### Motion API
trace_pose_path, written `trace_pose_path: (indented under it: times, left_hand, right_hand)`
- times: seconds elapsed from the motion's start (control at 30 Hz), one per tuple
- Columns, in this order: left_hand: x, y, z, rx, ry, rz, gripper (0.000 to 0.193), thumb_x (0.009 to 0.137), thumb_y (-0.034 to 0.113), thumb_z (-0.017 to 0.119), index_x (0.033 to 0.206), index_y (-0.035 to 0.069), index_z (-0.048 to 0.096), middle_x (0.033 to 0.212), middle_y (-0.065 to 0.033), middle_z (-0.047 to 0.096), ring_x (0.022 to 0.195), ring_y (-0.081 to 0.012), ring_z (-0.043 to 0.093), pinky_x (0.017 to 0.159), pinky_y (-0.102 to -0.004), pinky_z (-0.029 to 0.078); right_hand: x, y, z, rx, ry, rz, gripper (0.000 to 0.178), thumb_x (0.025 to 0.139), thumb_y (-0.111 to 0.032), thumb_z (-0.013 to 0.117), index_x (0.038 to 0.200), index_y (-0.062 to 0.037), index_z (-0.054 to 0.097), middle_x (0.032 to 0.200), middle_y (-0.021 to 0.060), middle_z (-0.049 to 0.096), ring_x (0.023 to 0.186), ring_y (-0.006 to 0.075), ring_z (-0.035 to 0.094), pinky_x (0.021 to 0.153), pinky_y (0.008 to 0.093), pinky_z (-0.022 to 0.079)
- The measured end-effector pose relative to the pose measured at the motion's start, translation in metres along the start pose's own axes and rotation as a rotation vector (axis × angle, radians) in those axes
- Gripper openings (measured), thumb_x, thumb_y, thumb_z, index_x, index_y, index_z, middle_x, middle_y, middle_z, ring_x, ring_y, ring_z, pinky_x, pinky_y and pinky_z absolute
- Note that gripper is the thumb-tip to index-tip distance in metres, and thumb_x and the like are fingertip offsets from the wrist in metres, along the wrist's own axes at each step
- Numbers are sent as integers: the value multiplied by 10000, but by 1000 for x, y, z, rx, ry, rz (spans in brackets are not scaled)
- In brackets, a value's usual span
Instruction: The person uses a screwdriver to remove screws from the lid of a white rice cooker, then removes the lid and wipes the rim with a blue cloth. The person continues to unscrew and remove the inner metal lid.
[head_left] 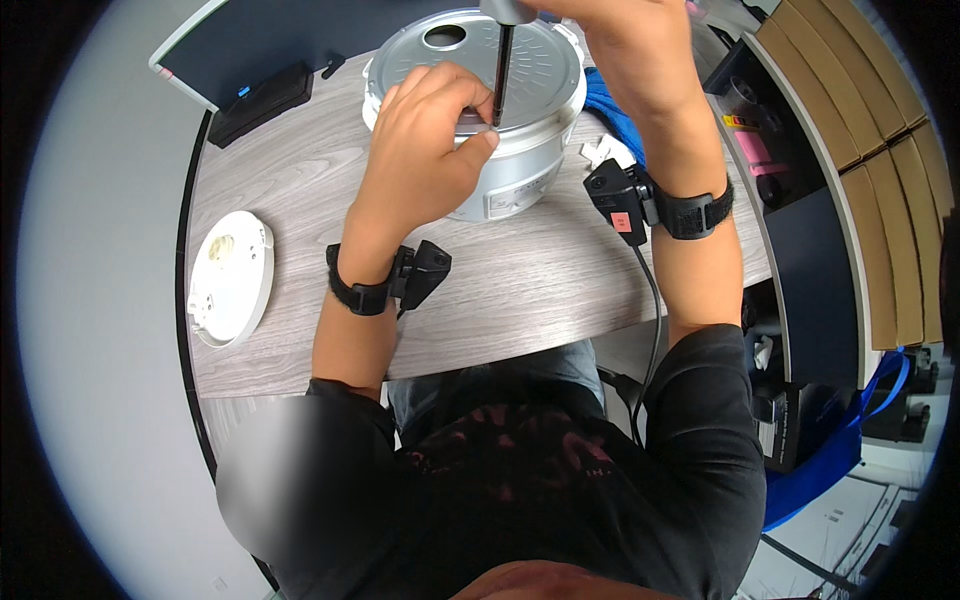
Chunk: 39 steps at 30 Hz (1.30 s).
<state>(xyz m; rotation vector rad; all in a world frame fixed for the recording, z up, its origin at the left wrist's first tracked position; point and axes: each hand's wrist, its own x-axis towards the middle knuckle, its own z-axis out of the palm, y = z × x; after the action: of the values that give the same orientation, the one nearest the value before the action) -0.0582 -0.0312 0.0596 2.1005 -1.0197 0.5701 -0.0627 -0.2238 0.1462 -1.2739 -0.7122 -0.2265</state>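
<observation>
A round silver rice cooker body [505,180] stands near the back of the table. Its grey metal top [480,70] has embossed lines and an oval hole. My right hand [635,40], cut off by the upper edge, is closed round the grey handle of a screwdriver [503,75]. The black shaft points straight down, its tip at the near rim of the metal top. My left hand [430,145] rests over the near left of that top. Its thumb and forefinger come together at the screwdriver's tip; anything small between them cannot be made out.
A white round plastic cover [235,280] lies at the table's left side. Behind it are a black box [262,105] and a dark panel [290,45]. Blue cloth [612,110] and small white pieces [607,152] lie right of the cooker. Shelves with cardboard boxes [880,240] border the right.
</observation>
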Motion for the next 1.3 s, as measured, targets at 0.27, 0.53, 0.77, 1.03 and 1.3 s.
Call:
trace_pose_path:
  times: [0.27, 0.53, 0.77, 1.03, 1.3]
  left_hand:
    - [0, 0, 0, -11, -4, -12, 158, 748, 53, 760, 873, 78, 665, 943, -34, 656, 935, -253, 602, 855, -385, 422]
    - [0, 0, 2, -15, 14, -1, 155, 750, 54, 758, 879, 78, 677, 950, -32, 664, 940, -253, 602, 866, -388, 422]
    - [-1, 0, 3, -1, 36, 20, 145, 759, 60, 754, 887, 69, 687, 959, -34, 674, 938, -251, 601, 879, -390, 421]
    - [-1, 0, 3, -14, 24, -3, 129, 762, 60, 750, 878, 67, 696, 950, -31, 678, 939, -244, 600, 885, -387, 417]
    - [-1, 1, 3, 1, 27, 1, 122, 768, 65, 748, 879, 70, 696, 954, -28, 680, 941, -243, 599, 897, -387, 406]
  right_hand:
    - [3, 0, 3, -280, 28, 16, 454, 952, -75, 715, 1359, 16, 537, 997, 24, 651, 902, 96, 638, 779, 237, 528]
    - [2, -1, 6, 18, 56, 8, 410, 922, -35, 748, 1279, 5, 552, 1004, 20, 642, 862, 72, 628, 748, 222, 544]
    - [3, 1, 1, -209, 51, -4, 462, 923, -3, 723, 1337, 10, 520, 1028, 31, 639, 906, 88, 625, 766, 229, 534]
    - [2, -7, 10, -469, 91, -17, 553, 916, 22, 707, 1412, 6, 464, 1025, 19, 620, 884, 93, 612, 767, 246, 537]
    - [-1, -7, 5, -212, 74, 0, 421, 902, -39, 758, 1269, -11, 555, 981, -4, 601, 849, 58, 585, 742, 231, 536]
